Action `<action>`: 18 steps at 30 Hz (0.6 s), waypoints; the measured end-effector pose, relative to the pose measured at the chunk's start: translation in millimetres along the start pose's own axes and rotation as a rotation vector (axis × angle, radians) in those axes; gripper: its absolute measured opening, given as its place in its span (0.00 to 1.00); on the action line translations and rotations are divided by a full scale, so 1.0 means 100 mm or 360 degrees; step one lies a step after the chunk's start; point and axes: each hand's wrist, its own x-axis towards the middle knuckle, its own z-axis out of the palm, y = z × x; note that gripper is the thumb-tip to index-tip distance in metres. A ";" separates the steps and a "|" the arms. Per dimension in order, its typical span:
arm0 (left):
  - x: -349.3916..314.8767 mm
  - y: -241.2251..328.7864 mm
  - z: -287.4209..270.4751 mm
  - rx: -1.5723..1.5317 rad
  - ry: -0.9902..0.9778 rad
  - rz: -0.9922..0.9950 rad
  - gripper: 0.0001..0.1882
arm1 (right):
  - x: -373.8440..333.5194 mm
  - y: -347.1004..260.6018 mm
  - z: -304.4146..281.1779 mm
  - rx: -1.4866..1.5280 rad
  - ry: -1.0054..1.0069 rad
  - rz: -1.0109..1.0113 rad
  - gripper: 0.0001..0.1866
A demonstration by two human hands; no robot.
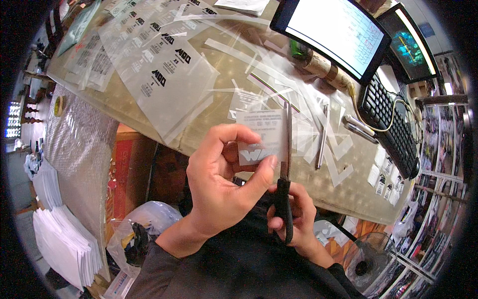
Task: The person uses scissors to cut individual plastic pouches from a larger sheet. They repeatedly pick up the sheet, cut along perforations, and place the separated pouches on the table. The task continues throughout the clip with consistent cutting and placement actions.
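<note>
My left hand [224,179] pinches a small clear film piece [259,132] with a pale printed design, thumb on its lower edge, fingers behind it. My right hand [298,219] grips the black handles of a pair of scissors [286,164]. The blades point up and away and run along the right edge of the film piece. Both hands are held just in front of the table's near edge [209,149], above my dark sleeves.
Large clear printed film sheets [159,70] and cut strips [279,94] cover the table. A pen [322,142], a black keyboard [391,122] and two monitors [338,32] sit at the right. White paper stacks [59,239], a plastic bag [142,224] and a fan [371,261] lie below.
</note>
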 end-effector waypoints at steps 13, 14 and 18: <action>0.13 -0.23 0.03 0.0178 -0.0152 0.0121 0.11 | -0.03 0.06 -0.13 0.0222 0.0333 0.0144 0.33; 0.14 -0.24 0.05 0.0128 -0.0104 0.0092 0.11 | -0.05 0.06 -0.15 0.0206 0.0339 0.0115 0.33; 0.12 -0.25 0.19 -0.0090 0.0070 0.0104 0.11 | -0.10 0.12 -0.19 0.0109 0.0254 0.0082 0.36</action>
